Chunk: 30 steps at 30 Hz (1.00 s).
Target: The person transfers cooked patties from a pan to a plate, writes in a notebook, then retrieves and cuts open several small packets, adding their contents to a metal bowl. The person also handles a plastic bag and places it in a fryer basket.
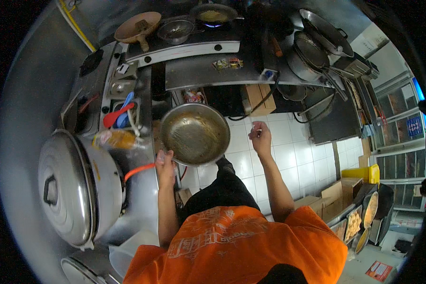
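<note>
My left hand (165, 166) grips the lower left rim of a wide, round metal bowl (194, 135). The bowl tips toward me, showing a scratched inside with brownish marks. Off to the bowl's right, my right hand (261, 136) hangs over the floor, holding nothing I can see; its fingers are loosely bent, with the thumb apart. Left of the bowl, a plastic bottle of yellow-orange liquid (116, 139) lies near a red spoon (118, 114) and a blue utensil (124, 111).
A large lidded pot (75, 184) stands at left. Along the far stove are a tan pan (128, 29), a small metal bowl (176, 31) and a dark pan (215, 14) over a blue flame. Stacked pots (307, 61) stand far right. Below the counter sits a cardboard box (260, 99).
</note>
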Each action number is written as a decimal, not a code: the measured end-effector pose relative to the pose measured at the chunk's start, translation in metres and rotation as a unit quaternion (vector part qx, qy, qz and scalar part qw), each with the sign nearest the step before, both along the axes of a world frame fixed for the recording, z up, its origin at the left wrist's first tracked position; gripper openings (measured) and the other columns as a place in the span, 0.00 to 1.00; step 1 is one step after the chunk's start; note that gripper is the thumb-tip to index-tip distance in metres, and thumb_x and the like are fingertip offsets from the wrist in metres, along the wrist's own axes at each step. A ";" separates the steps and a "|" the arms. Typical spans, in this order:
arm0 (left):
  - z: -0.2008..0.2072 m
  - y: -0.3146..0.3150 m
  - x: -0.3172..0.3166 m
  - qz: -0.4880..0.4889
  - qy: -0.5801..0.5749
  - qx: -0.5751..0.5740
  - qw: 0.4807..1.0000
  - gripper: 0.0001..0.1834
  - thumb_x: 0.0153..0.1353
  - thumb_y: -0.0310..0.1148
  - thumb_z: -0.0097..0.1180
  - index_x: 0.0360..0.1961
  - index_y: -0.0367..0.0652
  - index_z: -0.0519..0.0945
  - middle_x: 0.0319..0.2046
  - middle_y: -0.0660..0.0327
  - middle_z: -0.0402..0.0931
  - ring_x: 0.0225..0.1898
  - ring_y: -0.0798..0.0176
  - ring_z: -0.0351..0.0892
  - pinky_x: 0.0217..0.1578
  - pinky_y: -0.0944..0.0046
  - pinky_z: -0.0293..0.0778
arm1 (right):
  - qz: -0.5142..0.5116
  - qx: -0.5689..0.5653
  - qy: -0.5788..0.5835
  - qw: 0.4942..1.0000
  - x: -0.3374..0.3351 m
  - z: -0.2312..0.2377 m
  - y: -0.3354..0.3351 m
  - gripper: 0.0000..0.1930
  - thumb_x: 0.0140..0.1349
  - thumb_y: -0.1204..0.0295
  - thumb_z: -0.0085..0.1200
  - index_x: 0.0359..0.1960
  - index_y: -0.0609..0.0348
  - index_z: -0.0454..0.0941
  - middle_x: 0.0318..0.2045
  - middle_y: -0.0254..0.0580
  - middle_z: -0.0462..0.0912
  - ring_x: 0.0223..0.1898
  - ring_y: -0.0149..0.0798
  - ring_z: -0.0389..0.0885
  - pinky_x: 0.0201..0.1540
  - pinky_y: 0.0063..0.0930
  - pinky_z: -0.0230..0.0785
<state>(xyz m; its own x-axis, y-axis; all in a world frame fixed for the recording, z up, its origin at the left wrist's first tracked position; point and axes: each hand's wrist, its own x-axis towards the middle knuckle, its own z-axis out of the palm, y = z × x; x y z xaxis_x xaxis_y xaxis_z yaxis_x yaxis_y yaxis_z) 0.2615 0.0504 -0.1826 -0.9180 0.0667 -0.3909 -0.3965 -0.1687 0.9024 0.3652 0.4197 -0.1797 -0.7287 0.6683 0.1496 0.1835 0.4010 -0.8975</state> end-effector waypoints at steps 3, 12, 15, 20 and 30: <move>-0.023 0.044 -0.079 0.062 0.027 0.039 0.997 0.28 0.69 0.36 0.64 0.66 0.41 0.71 0.44 0.65 0.78 0.34 0.71 0.74 0.30 0.69 0.68 | -0.035 0.234 0.025 0.971 -0.103 -0.048 0.096 0.15 0.60 0.83 0.56 0.49 0.66 0.77 0.42 0.61 0.81 0.43 0.63 0.80 0.46 0.50 0.74; -0.055 0.124 -0.237 0.079 0.065 0.009 0.995 0.23 0.69 0.36 0.64 0.62 0.41 0.77 0.56 0.61 0.80 0.53 0.63 0.78 0.53 0.60 0.71 | 0.029 0.363 -0.283 0.888 -0.318 -0.110 0.253 0.32 0.60 0.77 0.60 0.69 0.61 0.68 0.63 0.62 0.70 0.64 0.63 0.69 0.66 0.56 0.66; -0.074 0.136 -0.264 0.062 0.105 -0.026 0.992 0.23 0.70 0.37 0.64 0.62 0.41 0.78 0.54 0.63 0.82 0.51 0.64 0.79 0.51 0.61 0.73 | 0.045 0.353 -0.324 0.877 -0.340 -0.114 0.269 0.33 0.62 0.74 0.59 0.71 0.57 0.66 0.67 0.57 0.68 0.69 0.61 0.64 0.70 0.57 0.63; -0.075 0.144 -0.288 -0.004 0.198 -0.080 0.977 0.23 0.71 0.42 0.63 0.62 0.41 0.77 0.50 0.63 0.83 0.45 0.66 0.80 0.44 0.63 0.74 | 0.173 0.395 -0.288 0.855 -0.383 -0.126 0.284 0.30 0.68 0.69 0.53 0.72 0.55 0.66 0.71 0.57 0.65 0.73 0.58 0.63 0.70 0.58 0.63; -0.066 0.122 -0.278 0.149 -0.012 -0.055 0.987 0.23 0.70 0.50 0.65 0.52 0.43 0.77 0.38 0.63 0.79 0.37 0.70 0.75 0.37 0.69 0.72 | 0.116 0.348 -0.377 0.850 -0.397 -0.075 0.288 0.20 0.64 0.68 0.55 0.57 0.58 0.78 0.54 0.59 0.81 0.54 0.63 0.80 0.60 0.56 0.72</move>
